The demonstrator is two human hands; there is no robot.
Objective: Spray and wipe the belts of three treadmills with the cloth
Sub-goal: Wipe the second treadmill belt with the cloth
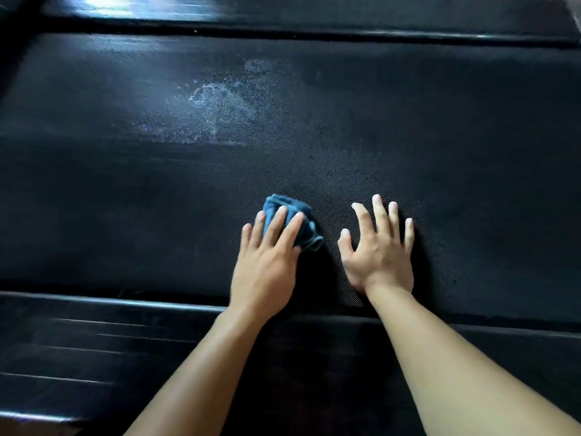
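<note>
A black textured treadmill belt fills most of the view, running left to right. A pale wet spray patch lies on it toward the far side. My left hand presses a crumpled blue cloth flat against the belt with straight fingers. Just to the right, my right hand rests on the belt with its fingers spread and holds nothing. No spray bottle is in view.
The near side rail of the treadmill runs across below my hands, with a black ribbed footboard beneath it. The far side rail borders the belt at the top. Window light glints at the top left.
</note>
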